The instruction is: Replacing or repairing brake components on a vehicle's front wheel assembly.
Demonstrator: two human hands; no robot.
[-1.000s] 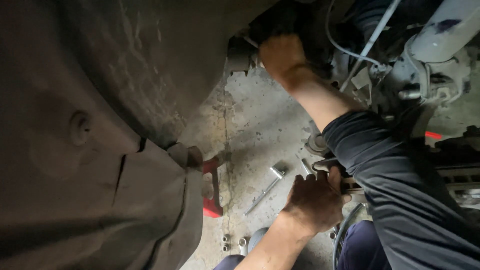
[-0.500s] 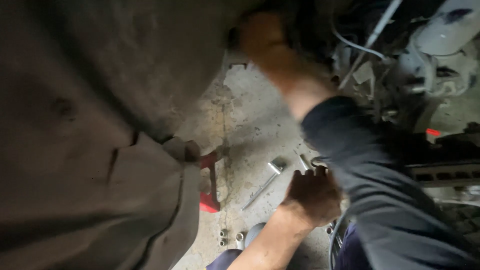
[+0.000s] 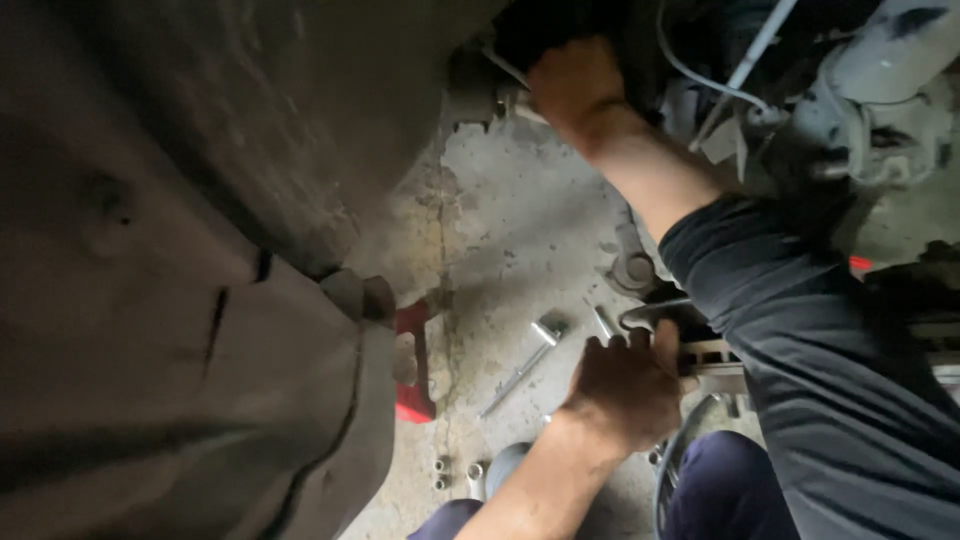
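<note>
A view from under a raised car, looking past a dark, dirty wheel-arch liner (image 3: 180, 300) that fills the whole left side and blocks much of the concrete floor (image 3: 520, 230).

The right hand (image 3: 575, 85), on a bare forearm with a dark sleeve (image 3: 800, 330) pushed up, reaches to the top of the frame into the shadowed underside of the car. Its fingers are buried among dark metal parts, so it cannot be told how far they are closed or what they have hold of.

The left hand (image 3: 625, 385) sits lower, near the middle, back of the hand toward the camera. Its fingers curl over a pale metal part (image 3: 715, 355) at the edge of the car's brake area, touching it; the grip looks closed, though the palm side is hidden.

Just left of that hand, a long socket extension bar (image 3: 520, 368) lies on the floor. Further left stands a red jack stand (image 3: 413, 360), partly hidden by the liner. A few small nuts (image 3: 455, 472) lie near the bottom edge. Grey hoses and cables (image 3: 740, 75) hang at the upper right.
</note>
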